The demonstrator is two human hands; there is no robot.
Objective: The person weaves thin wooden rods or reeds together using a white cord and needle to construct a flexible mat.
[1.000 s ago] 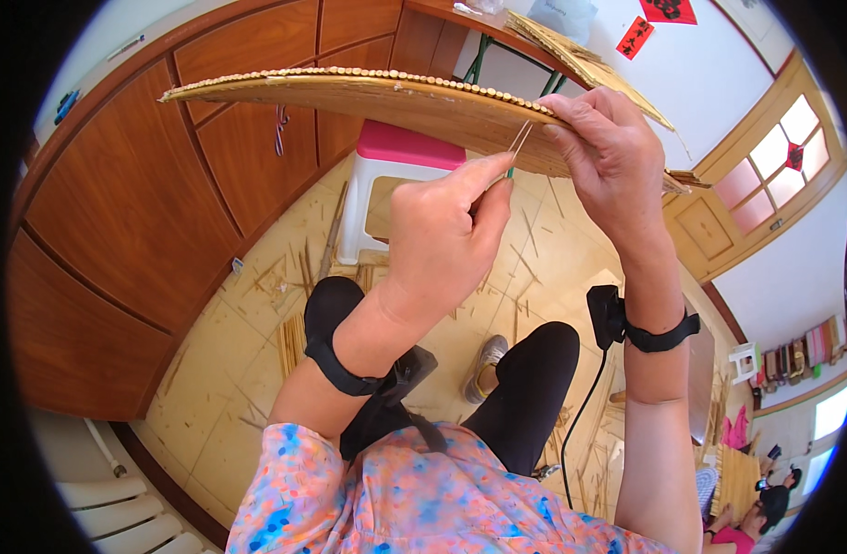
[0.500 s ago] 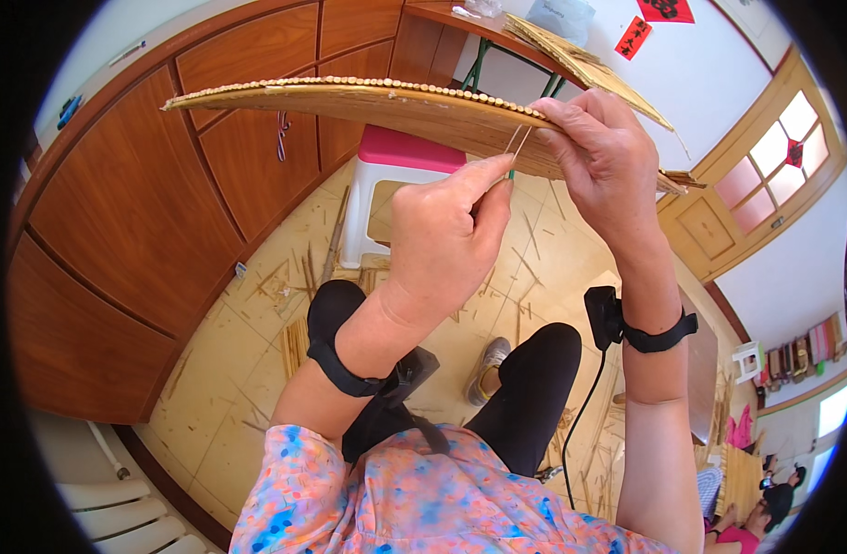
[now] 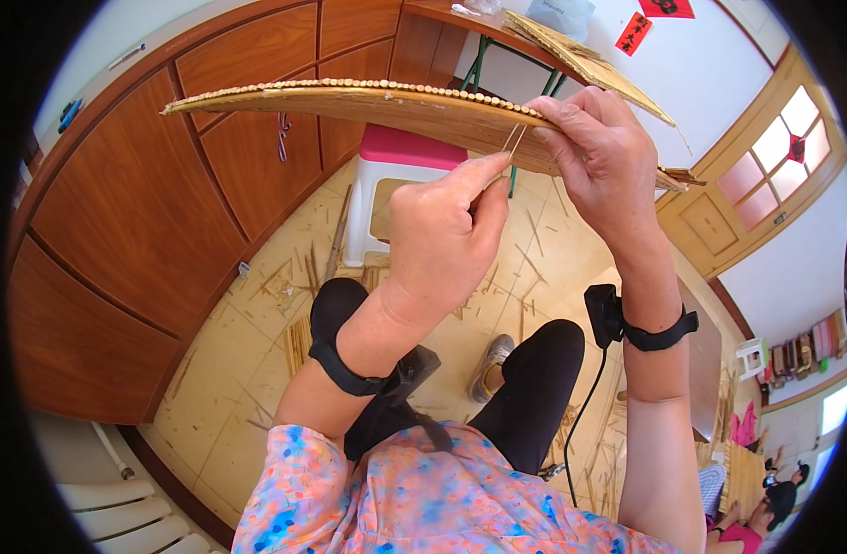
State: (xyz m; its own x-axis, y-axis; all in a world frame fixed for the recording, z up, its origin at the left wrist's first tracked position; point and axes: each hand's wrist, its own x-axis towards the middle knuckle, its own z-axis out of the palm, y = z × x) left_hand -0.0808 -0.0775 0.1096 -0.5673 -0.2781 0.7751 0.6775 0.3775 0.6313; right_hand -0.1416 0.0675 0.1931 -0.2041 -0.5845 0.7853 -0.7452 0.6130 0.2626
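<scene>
A wide panel of stalks (image 3: 349, 102) sewn side by side is held up in front of me, its row of round cut ends facing up. My right hand (image 3: 600, 152) pinches its edge at the right between thumb and fingers. Below that edge, my left hand (image 3: 451, 222) is closed, thumb against forefinger, on a thin pale thread (image 3: 514, 143) that runs up to the panel in two strands. A small green bit shows at those fingertips; I cannot make out what it is. Black straps with small boxes circle both forearms.
A white stool with a pink top (image 3: 412, 146) stands beyond my left hand. Stalk scraps litter the tiled floor (image 3: 229, 369). Wooden cabinets (image 3: 137, 203) curve along the left. Another stalk panel (image 3: 589, 65) lies on a table at the back. Another person (image 3: 783, 499) sits at lower right.
My left hand has shifted very slightly down and left, with the thread still in its fingers. My right hand keeps its grip on the panel.
</scene>
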